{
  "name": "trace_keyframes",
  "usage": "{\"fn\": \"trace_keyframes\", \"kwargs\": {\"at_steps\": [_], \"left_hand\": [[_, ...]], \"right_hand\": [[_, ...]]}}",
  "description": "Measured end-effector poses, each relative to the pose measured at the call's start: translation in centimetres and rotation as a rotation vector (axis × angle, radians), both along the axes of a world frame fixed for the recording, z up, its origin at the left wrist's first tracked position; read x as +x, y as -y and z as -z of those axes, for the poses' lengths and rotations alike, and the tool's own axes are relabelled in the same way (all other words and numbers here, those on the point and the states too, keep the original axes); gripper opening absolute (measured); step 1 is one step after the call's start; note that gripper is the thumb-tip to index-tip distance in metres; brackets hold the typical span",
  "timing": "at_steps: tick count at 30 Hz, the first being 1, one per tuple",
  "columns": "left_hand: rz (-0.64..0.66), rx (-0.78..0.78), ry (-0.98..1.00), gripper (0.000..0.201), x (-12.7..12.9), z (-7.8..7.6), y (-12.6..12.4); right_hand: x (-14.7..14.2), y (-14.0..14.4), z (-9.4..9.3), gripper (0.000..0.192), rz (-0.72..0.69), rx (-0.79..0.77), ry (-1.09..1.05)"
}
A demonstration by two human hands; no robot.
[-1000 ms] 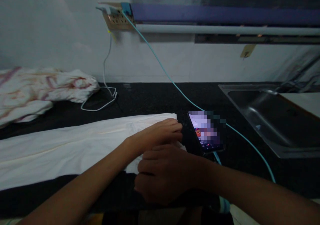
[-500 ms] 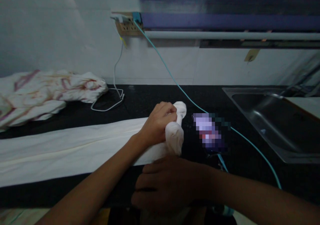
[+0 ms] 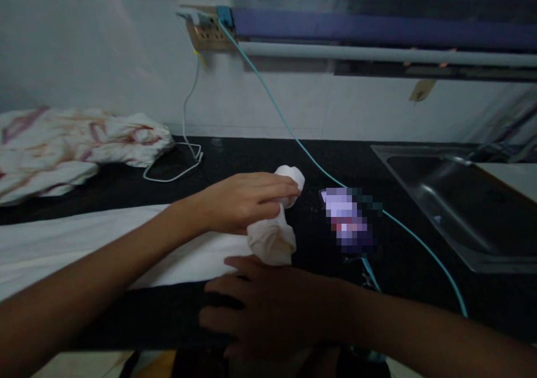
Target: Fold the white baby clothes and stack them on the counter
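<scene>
My left hand (image 3: pixel 241 202) grips the rolled end of a white cloth (image 3: pixel 272 235) on the dark surface (image 3: pixel 251 160), fingers curled over it; my right hand (image 3: pixel 268 305) lies flat just below, fingers loosely spread, a phone (image 3: pixel 348 224) beyond the fingertips.

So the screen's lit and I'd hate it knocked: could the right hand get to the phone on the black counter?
Probably yes. The right hand lies flat near the counter's front edge, and the lit phone sits just beyond it, with only bare black counter between.
</scene>
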State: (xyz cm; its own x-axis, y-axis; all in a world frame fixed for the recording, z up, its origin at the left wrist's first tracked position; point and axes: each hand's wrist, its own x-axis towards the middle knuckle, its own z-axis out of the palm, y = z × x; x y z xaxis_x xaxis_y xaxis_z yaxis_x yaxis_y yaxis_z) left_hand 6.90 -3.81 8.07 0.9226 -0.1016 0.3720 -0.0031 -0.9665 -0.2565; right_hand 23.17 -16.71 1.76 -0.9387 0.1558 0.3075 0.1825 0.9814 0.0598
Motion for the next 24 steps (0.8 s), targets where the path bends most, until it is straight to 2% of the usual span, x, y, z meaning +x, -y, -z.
{"fn": "trace_keyframes", "kwargs": {"at_steps": [3,6,10,14,19,24], "left_hand": [[-0.021,-0.091,-0.161,0.018,-1.6,-2.0,-0.3],[-0.065,-0.228,-0.223,0.024,-2.9,-3.2,0.0],[-0.296,-0.476,-0.284,0.033,-5.0,-3.5,1.0],[-0.512,-0.58,-0.333,0.038,-8.0,-3.0,1.7],[-0.592,-0.538,-0.391,0.047,-13.1,-0.9,2.5],[-0.597,-0.477,-0.315,0.056,-17.3,1.2,3.9]], "right_hand": [[-0.1,0.1,0.2,0.042,0.015,-0.003,0.019],[-0.1,0.2,0.0,0.038,-0.003,-0.03,0.003],[-0.1,0.3,-0.7,0.028,-0.089,-0.106,-0.051],[0.1,0.4,-1.2,0.029,-0.137,-0.135,-0.09],[0.3,0.2,-1.2,0.025,-0.079,-0.147,-0.106],[0.4,-0.2,-1.4,0.023,-0.055,-0.166,-0.055]]}}
